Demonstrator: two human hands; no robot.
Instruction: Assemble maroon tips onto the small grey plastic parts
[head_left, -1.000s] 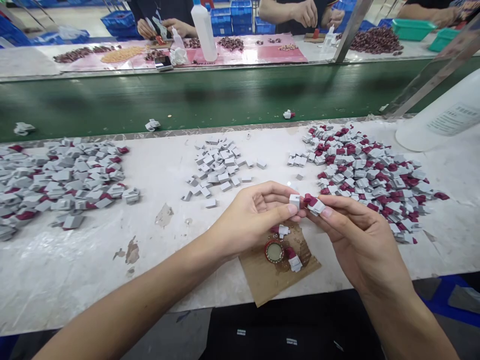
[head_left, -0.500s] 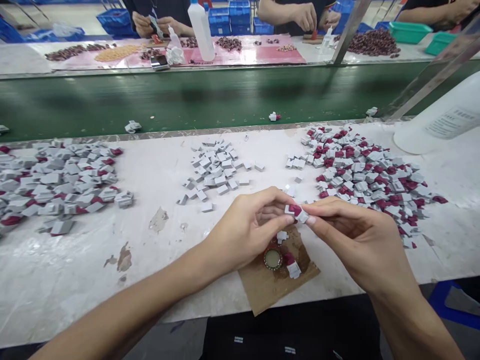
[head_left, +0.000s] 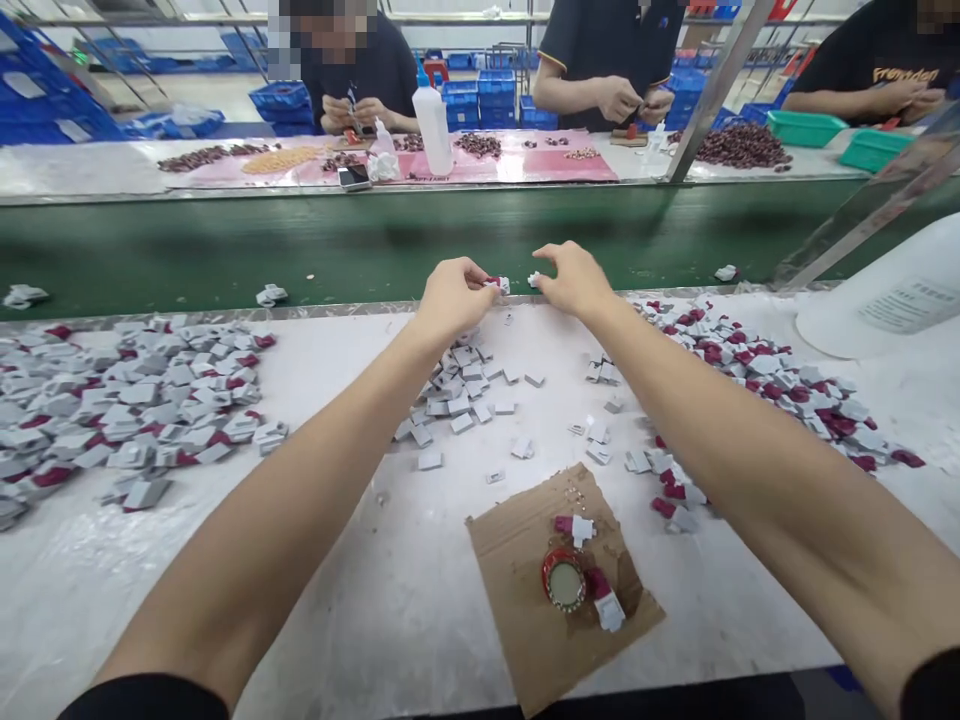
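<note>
My left hand (head_left: 454, 297) is over the near edge of the green belt, its thumb and fingers pinching a small grey and maroon plastic part (head_left: 496, 285). To its right, my right hand (head_left: 576, 280) reaches over the same edge with index finger and thumb apart. Another light grey plastic part (head_left: 533, 279) is at the thumb tip, partly hidden by it. Below the hands, a brown cardboard piece (head_left: 502, 590) carries a red-rimmed bottle cap (head_left: 565, 583) and two grey and maroon parts (head_left: 581, 530).
Grey and maroon parts (head_left: 142, 400) are heaped at left, more (head_left: 795, 380) at right, and grey pieces (head_left: 457, 395) between. A large white bottle (head_left: 885, 290) stands at right. Across the belt (head_left: 360, 245), co-workers' hands (head_left: 622, 100) handle small items. A metal post (head_left: 712, 90) rises there.
Both hands have moved forward from above the cardboard to the belt's edge and separated. The left keeps a grey and maroon part; the right has come to a part at the belt's edge.
</note>
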